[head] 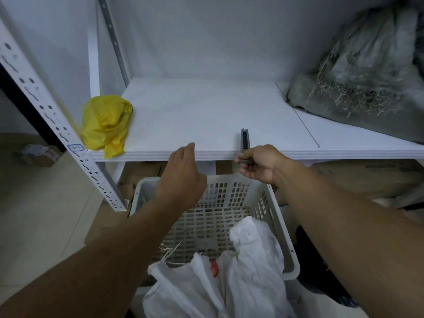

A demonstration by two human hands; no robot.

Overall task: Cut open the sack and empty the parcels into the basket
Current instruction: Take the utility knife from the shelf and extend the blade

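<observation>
right hand (259, 164) pinches the near end of a dark cutter (245, 138) at the front edge of the white shelf (206, 111), centre frame. cutter's long axis runs straight up the frame, and its far end lies on the shelf. can't tell if a blade is out.

left hand (183, 173) is just left of it at the same shelf edge, fingers loosely bent and holding nothing. can't tell whether the fingertips touch the edge.

white sack (250, 271) is in the bottom centre, directly below both hands and well apart from them. it's slumped in the near end of the white basket (285, 237) and spills over the near rim toward the bottom edge. one lobe stands up on the right side, so the right hand with the cutter looks nearer to it. there's a red tag (213, 268) mid-sack. i can't see a cut, and i can't see any parcels.

the basket otherwise shows only bare mesh floor and a few straw strands (168, 251).

my read: the next move is cutter down to the sack, with the left hand free to steady the cloth.

also on the shelf: a yellow bag (105, 122) at left and a grey fraying bag (367, 72) at upper right. cardboard boxes (367, 177) sit under the shelf.
</observation>
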